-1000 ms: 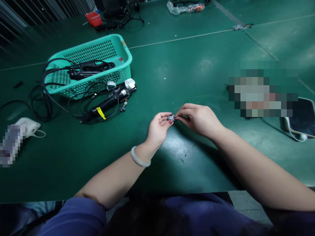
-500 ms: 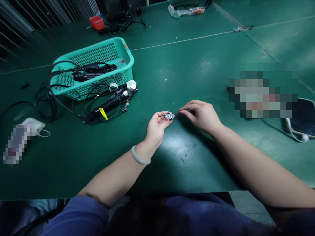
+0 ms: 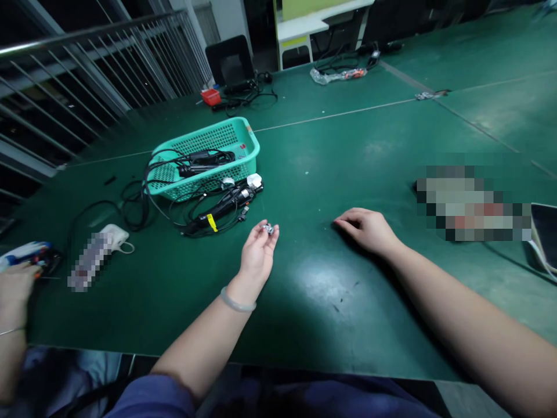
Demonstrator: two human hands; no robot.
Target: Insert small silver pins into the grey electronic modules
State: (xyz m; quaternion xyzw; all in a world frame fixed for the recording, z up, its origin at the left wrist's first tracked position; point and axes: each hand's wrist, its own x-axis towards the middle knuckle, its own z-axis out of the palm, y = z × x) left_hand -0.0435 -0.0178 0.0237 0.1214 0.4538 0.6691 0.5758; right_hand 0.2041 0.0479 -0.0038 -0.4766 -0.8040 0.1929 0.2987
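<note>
My left hand [image 3: 256, 255], with a pale bangle [image 3: 237, 301] at the wrist, is closed on a small silvery metal part [image 3: 268, 229] held at the fingertips above the green table. The fingers cover some of that part, and its exact kind is too small to tell. To the right, my right hand [image 3: 369, 231] rests low over the tabletop, thumb and fingers pressed together. Whether anything tiny is between them cannot be made out. Nearest to my left hand lies a black corded handheld tool [image 3: 226, 204] with a yellow tag [image 3: 212, 222].
A turquoise basket [image 3: 252, 157] behind holds black corded tools. At left are a white device [image 3: 114, 237] and another person's hand [image 3: 17, 284] by a dark object. A blurred-out item [image 3: 465, 203] and a phone [image 3: 543, 229] lie right. A red box [image 3: 211, 97] stands far back.
The head view has tilted up and turned left, bringing another person's hand into sight. My hands have moved apart; the left one still holds the metal part.
</note>
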